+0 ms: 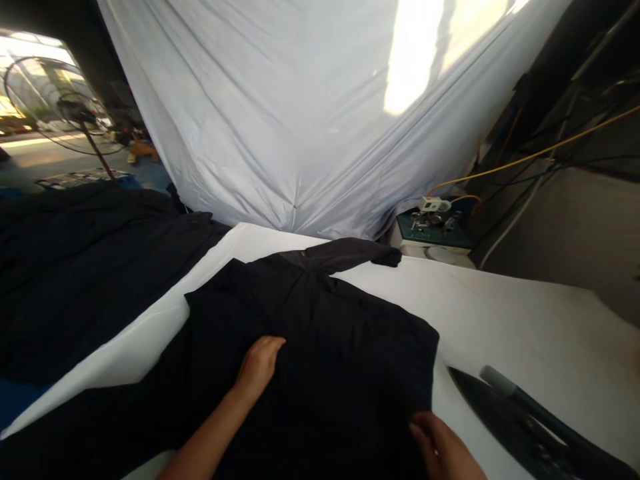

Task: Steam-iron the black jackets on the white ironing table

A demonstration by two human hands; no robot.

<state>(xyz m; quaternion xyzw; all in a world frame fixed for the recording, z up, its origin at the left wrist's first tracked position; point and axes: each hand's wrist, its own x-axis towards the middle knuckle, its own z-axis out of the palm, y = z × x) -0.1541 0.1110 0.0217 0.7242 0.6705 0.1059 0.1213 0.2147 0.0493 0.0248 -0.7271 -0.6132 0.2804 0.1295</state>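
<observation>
A black garment (320, 347), with a sleeve-like part stretched toward the back, lies spread over the white table cover. My left hand (260, 365) is on the middle of the garment, its fingers closed together on the cloth. At the garment's right edge, low in the view, my right hand (445, 448) has thumb and fingers bent in a pinch on the fabric; the bottom of the frame cuts it off. Just right of that hand rests a dark iron (530, 420) with a grey-tipped handle.
More dark cloth (90, 260) is heaped at the left. A white sheet (280, 120) hangs behind the white table (530, 320). At the back right stands a small machine (435, 223) with a yellow cable (545, 152). A fan (75, 110) stands far left.
</observation>
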